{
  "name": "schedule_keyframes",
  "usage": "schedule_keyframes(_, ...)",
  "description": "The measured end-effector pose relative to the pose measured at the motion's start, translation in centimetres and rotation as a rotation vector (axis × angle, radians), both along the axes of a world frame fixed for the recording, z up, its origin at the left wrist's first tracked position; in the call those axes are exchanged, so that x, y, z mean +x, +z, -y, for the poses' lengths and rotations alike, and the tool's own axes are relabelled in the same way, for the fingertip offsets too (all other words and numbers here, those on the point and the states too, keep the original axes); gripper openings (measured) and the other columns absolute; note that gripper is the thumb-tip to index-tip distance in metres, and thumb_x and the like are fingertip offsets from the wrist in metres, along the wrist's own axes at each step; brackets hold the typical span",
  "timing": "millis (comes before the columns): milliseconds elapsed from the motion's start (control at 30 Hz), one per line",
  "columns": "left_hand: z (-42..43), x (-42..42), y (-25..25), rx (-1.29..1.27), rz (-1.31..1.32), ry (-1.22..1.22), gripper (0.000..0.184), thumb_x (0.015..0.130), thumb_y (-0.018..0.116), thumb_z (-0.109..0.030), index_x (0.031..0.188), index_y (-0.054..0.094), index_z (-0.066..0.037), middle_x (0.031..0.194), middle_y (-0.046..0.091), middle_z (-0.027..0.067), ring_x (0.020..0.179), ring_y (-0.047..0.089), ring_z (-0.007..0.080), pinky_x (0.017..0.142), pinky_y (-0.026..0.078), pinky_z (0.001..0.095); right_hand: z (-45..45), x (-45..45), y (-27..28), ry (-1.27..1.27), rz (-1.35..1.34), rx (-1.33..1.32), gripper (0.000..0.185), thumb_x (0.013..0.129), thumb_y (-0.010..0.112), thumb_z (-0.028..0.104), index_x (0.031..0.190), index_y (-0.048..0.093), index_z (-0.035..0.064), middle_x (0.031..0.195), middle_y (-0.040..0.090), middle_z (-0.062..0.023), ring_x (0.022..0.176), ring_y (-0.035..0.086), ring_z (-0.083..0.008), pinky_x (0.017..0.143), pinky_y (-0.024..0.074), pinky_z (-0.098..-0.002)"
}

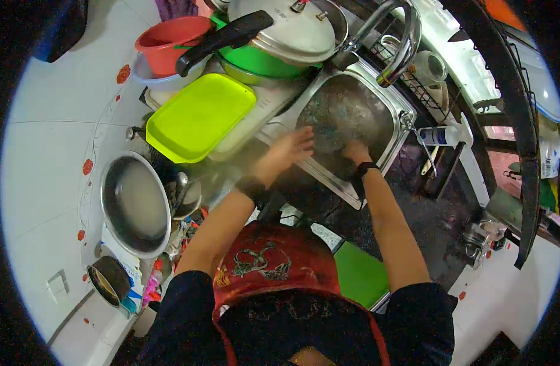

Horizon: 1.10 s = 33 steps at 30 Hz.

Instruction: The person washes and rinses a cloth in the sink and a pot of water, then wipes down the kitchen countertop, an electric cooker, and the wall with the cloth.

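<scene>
My left hand (294, 148) is over the left rim of the metal sink (394, 131), fingers apart and nothing in them. Inside the basin, my right hand (355, 150) reaches down near the front right. Its fingers are blurred and mostly hidden, so whether it holds anything does not show. The basin looks wet and dark, with shiny reflections, and its contents cannot be made out. Above the sink's far side curves a chrome faucet (408, 46). Dark bands circle both wrists.
Left of the sink are a lime-green tray (201, 116), a lidded pot (292, 30) with a black handle, a red bucket (170, 46) and a large metal bowl (136, 204). A white bottle (445, 135) and wire rack (423, 91) are at the right.
</scene>
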<state>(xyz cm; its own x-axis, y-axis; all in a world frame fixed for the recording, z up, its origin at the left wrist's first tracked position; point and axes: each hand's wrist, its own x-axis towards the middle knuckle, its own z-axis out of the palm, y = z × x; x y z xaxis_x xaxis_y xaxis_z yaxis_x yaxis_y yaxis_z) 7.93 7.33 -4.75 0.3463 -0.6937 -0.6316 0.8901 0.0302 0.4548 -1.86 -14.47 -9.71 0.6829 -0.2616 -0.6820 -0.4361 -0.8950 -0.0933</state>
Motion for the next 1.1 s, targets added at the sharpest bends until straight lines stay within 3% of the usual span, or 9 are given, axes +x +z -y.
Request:
schedule_keyframes(133,1.6,-1.4,-2.2,-0.045,-0.091,0.059,0.048,0.089,0.048,-0.028,0.133,0.038,-0.010,0.140,0.031,0.0141,0.124,0.034,0.0323,0.099,0.032,0.0517,3.4,-0.6,-15.0,0.437,0.119,-0.204,0.034,0.073,0.066,0.026,0.092,0.065,-0.0018,0.094,0.064,-0.0223,0.080,0.064,-0.0329,0.073,0.0502,-0.0442)
schedule_keyframes(267,4.3,-2.1,-3.8,0.202,-0.305,0.116,0.052,0.087,0.052,-0.028,0.133,0.036,-0.010,0.138,0.033,0.0153,0.123,0.032,0.0343,0.097,0.030,0.0560,-0.7,0.4,-0.4,-0.240,0.154,0.319,0.033,0.073,0.066,0.020,0.094,0.063,-0.0050,0.089,0.064,-0.0214,0.080,0.064,-0.0330,0.070,0.0510,-0.0413)
schedule_keyframes(367,5.2,-2.3,-6.2,0.181,-0.360,0.152,0.049,0.086,0.054,-0.028,0.129,0.040,-0.008,0.131,0.039,0.0148,0.118,0.037,0.0341,0.093,0.031,0.0607,-1.0,-0.3,-0.3,-0.183,0.424,0.089,0.025,0.076,0.063,0.015,0.091,0.062,-0.0048,0.083,0.064,-0.0169,0.075,0.063,-0.0268,0.066,0.0502,-0.0362)
schedule_keyframes(467,6.5,-1.8,-19.7,-0.179,0.151,-0.228,0.030,0.091,0.045,-0.033,0.114,0.052,-0.014,0.111,0.055,0.0083,0.100,0.052,0.0297,0.081,0.045,0.0535,-0.9,-0.5,-2.6,-0.440,0.672,0.640,0.026,0.077,0.064,0.017,0.092,0.060,-0.0040,0.079,0.062,-0.0112,0.070,0.058,-0.0175,0.064,0.0466,-0.0298)
schedule_keyframes(700,6.7,-3.0,2.6,0.058,-0.104,0.030,0.043,0.088,0.047,-0.051,0.098,0.057,-0.010,0.078,0.063,0.0075,0.070,0.060,0.0251,0.066,0.049,0.0380,-5.3,-3.2,8.8,-0.498,0.812,0.722,0.052,0.078,0.065,0.041,0.105,0.059,-0.0034,0.094,0.064,-0.0183,0.086,0.061,-0.0283,0.079,0.0461,-0.0345)
schedule_keyframes(867,8.1,-3.4,-7.5,0.092,-0.225,-0.042,0.035,0.089,0.048,-0.044,0.092,0.058,-0.010,0.079,0.063,0.0101,0.078,0.060,0.0234,0.076,0.048,0.0387,-5.5,-2.3,11.8,-0.369,0.864,0.789,0.043,0.085,0.058,0.041,0.079,0.059,-0.0022,0.064,0.054,-0.0065,0.061,0.048,-0.0122,0.057,0.0402,-0.0292)
schedule_keyframes(933,7.7,-5.2,-8.4,0.060,0.454,0.082,0.031,0.092,0.043,-0.038,0.091,0.058,-0.011,0.088,0.061,0.0080,0.078,0.057,0.0218,0.071,0.047,0.0339,-5.3,-1.4,10.0,-0.556,0.823,0.753,0.050,0.085,0.054,0.046,0.073,0.060,-0.0023,0.059,0.054,-0.0109,0.057,0.050,-0.0180,0.056,0.0406,-0.0331)
schedule_keyframes(1033,9.4,-4.4,-10.0,-0.393,-0.262,0.246,0.020,0.091,0.045,-0.024,0.095,0.058,-0.010,0.089,0.061,0.0085,0.080,0.058,0.0216,0.072,0.047,0.0352,-4.7,-0.5,9.2,-0.412,0.858,0.432,0.052,0.087,0.049,0.047,0.073,0.061,-0.0019,0.066,0.058,-0.0197,0.060,0.055,-0.0296,0.060,0.0422,-0.0390)
schedule_keyframes(1100,10.0,-4.4,-10.7,-0.344,-0.016,0.210,0.018,0.090,0.046,-0.021,0.096,0.058,-0.010,0.088,0.061,0.0089,0.079,0.058,0.0217,0.070,0.047,0.0354,-4.1,0.4,7.1,-0.399,0.854,0.335,0.053,0.087,0.047,0.047,0.074,0.063,-0.0017,0.070,0.059,-0.0224,0.066,0.057,-0.0350,0.063,0.0428,-0.0422)
